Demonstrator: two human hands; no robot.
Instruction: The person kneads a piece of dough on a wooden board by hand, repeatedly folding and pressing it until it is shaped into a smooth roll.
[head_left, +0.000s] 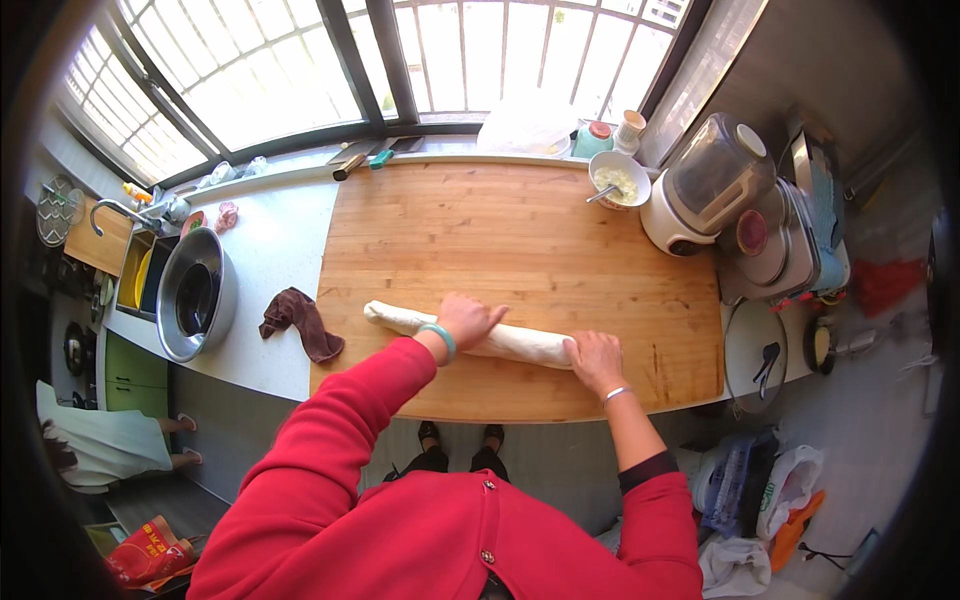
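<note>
A long white roll of dough (521, 343) lies across the large wooden board (480, 232) near its front edge. My left hand (468, 322), with a green bangle at the wrist, is over the middle of the roll; its fingers curl over the dough and the thumb points right. At the roll's right end my right hand (598, 361) grips the dough, thumb on the near end face. A silver bracelet circles that wrist. The dough's left end (382, 312) extends free past my left hand. Parts of the roll are hidden under both hands.
A brown cloth (304, 324) and a steel basin (196, 292) stand left of the board. At the back right are a bowl with a spoon (619, 180) and a blender (709, 184). Knives (352, 163) lie along the back edge. Another person (105, 439) is at the far left.
</note>
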